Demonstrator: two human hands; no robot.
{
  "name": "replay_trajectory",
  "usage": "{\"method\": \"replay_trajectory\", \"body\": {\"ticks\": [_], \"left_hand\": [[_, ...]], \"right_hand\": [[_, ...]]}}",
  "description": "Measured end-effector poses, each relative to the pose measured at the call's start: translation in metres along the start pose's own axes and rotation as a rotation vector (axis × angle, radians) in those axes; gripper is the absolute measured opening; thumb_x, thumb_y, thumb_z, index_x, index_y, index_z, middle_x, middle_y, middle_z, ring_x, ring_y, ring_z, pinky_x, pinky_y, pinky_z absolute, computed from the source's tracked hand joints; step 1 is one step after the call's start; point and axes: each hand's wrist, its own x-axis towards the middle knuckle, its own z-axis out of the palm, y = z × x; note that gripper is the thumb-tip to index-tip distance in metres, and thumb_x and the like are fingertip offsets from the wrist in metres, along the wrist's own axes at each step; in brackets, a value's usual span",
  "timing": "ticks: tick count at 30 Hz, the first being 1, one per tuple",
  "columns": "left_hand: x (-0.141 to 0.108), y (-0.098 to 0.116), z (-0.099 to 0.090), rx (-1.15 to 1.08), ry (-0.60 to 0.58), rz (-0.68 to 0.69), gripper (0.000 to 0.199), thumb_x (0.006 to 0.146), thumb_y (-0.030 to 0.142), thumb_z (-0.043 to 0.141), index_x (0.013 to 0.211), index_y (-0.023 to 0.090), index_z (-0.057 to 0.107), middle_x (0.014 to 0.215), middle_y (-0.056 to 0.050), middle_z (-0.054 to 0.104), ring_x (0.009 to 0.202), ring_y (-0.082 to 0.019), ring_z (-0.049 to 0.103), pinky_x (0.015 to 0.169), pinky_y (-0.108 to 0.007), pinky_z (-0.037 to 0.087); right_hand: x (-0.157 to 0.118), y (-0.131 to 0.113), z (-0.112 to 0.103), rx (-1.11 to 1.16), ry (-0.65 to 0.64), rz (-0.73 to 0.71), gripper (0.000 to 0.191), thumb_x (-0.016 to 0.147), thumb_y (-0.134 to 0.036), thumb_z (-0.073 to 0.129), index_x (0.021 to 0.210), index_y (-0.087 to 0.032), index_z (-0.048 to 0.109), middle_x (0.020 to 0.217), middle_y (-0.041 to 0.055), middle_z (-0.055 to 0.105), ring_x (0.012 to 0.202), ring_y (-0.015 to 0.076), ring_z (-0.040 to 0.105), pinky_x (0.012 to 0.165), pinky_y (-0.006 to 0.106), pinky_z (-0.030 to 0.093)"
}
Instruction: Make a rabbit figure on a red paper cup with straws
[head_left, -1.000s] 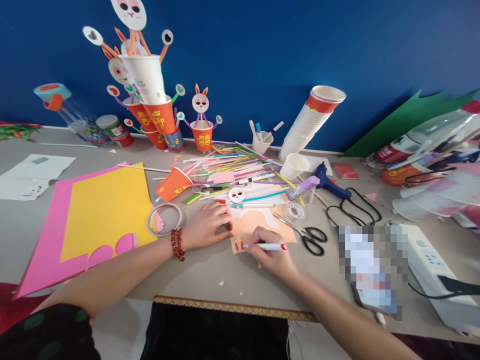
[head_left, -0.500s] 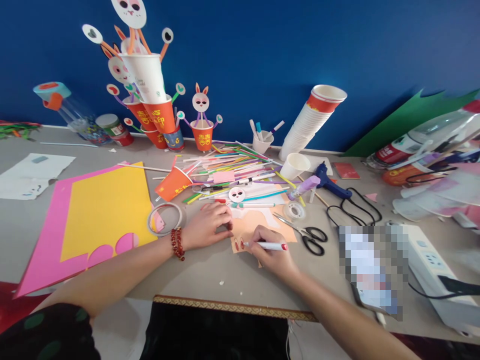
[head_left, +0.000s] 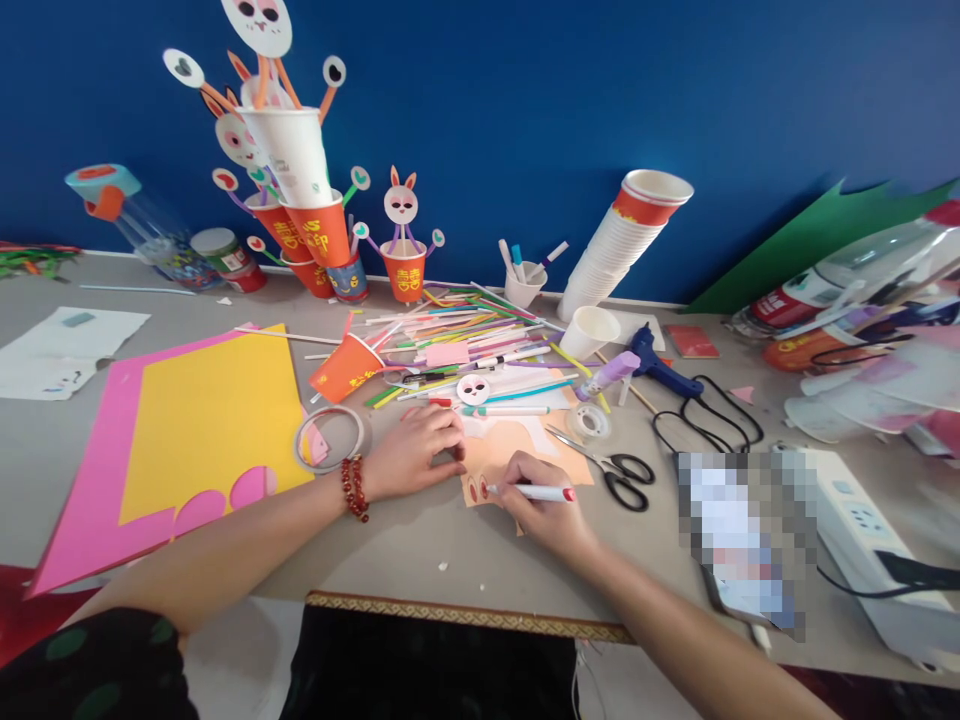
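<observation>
Right grip [head_left: 547,515] holding one marker [head_left: 546,493], left grip [head_left: 411,455] loosely parted, two ovals [head_left: 472,489] on paper [head_left: 491,447]

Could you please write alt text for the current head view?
A person's right hand holds a white, red-ended marker at reddish ovals on peach paper, while the left hand rests at the paper's left edge. Scissors lie to the right; behind are scattered colourful straws and rabbit-faced paper cups.

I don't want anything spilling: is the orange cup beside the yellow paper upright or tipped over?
Tipped over: the orange cup lies on its side, its mouth turned toward the colorful sticks.
</observation>
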Motion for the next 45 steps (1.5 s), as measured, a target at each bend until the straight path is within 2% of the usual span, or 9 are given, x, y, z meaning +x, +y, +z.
{"method": "replay_trajectory", "body": {"ticks": [30, 39, 45], "left_hand": [[-0.0002, -0.0013, 0.0011, -0.007, 0.007, 0.002, 0.019, 0.092, 0.040, 0.062, 0.087, 0.022, 0.062, 0.104, -0.003, 0.062, 0.102, -0.022, 0.055, 0.091, -0.036, 0.039], [0.0005, 0.0007, -0.0006, -0.006, -0.003, 0.001, 0.019, 0.093, 0.040, 0.060, 0.087, 0.022, 0.062, 0.103, -0.003, 0.062, 0.102, -0.022, 0.055, 0.091, -0.036, 0.038], [0.0002, -0.0002, 0.0003, -0.003, 0.002, 0.002, 0.018, 0.092, 0.039, 0.062, 0.087, 0.022, 0.062, 0.103, -0.003, 0.063, 0.101, -0.022, 0.055, 0.091, -0.036, 0.039]], "right_hand": [[0.0009, -0.0025, -0.0007, -0.026, -0.017, -0.011, 0.018, 0.077, -0.017, 0.053, 0.063, -0.022, 0.042, 0.055, -0.0052, 0.047, 0.050, 0.0111, 0.042, 0.051, 0.023, 0.033], [0.0009, -0.0005, 0.0005, 0.038, 0.027, -0.006, 0.016, 0.078, -0.014, 0.052, 0.065, -0.022, 0.047, 0.059, -0.0043, 0.051, 0.051, 0.0110, 0.045, 0.051, 0.023, 0.034], [0.0004, 0.0003, 0.0007, 0.004, 0.006, -0.008, 0.017, 0.079, -0.014, 0.054, 0.065, -0.022, 0.045, 0.058, -0.0049, 0.051, 0.051, 0.0110, 0.046, 0.051, 0.023, 0.035]]}}
